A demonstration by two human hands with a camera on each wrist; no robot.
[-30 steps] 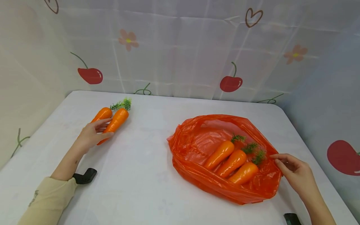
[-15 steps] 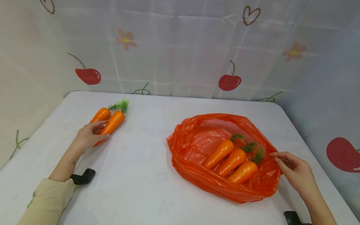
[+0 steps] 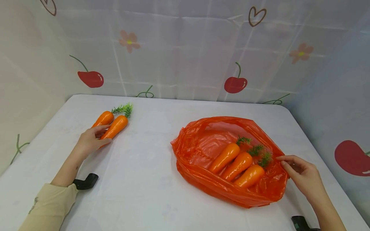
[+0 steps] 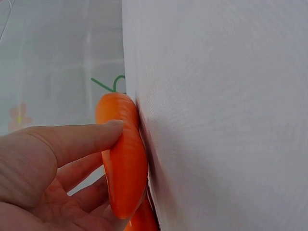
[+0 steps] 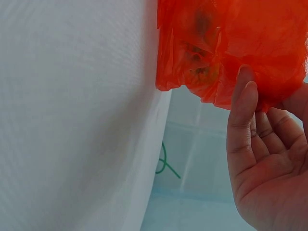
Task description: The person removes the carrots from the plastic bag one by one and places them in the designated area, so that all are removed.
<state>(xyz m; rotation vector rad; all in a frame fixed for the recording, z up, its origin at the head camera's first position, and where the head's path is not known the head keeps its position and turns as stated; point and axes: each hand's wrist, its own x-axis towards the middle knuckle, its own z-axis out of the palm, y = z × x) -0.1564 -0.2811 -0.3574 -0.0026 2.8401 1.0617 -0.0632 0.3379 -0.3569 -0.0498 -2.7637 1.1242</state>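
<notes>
At the left of the head view, my left hand (image 3: 90, 140) holds an orange carrot (image 3: 116, 125) with a leafy green top. Its thumb (image 4: 91, 141) lies along the near side of that carrot in the left wrist view, with the fingers behind. A second carrot (image 3: 104, 118) lies right beside it, partly hidden by the hand. On the right, a red plastic bag (image 3: 199, 183) sits with its mouth spread wide. Three carrots lie side by side inside, among them a middle carrot (image 3: 239, 165). My right hand (image 3: 303, 173) pinches the bag's right rim between thumb and fingers.
A white-covered table (image 3: 144, 179) carries everything. Behind it hangs a pale curtain (image 3: 179, 57) printed with cherries, flowers and hearts. Black wrist-worn pieces (image 3: 86, 182) stick out under the forearms, close over the table.
My left hand and its carrot have shifted slightly left and down, closer to the second carrot. The right hand keeps its hold on the bag's rim. The head view has moved a little.
</notes>
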